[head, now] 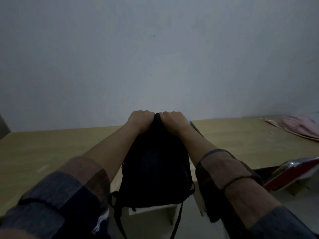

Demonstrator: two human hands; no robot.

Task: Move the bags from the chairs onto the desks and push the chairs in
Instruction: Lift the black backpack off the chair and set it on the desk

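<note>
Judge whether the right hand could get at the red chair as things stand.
Probably not yet. The right hand grips the top of the black bag together with the left hand, so it is occupied. The red chair sits low to the right with nothing in between.

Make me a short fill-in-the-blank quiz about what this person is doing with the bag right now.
1. The black backpack is held at its top by ____ hands.
2. The left hand and right hand grip it side by ____.
3. The backpack hangs in front of the gap between two ____ desks.
4. The chair at the right edge is ____.

Answers: both; side; wooden; red
</note>
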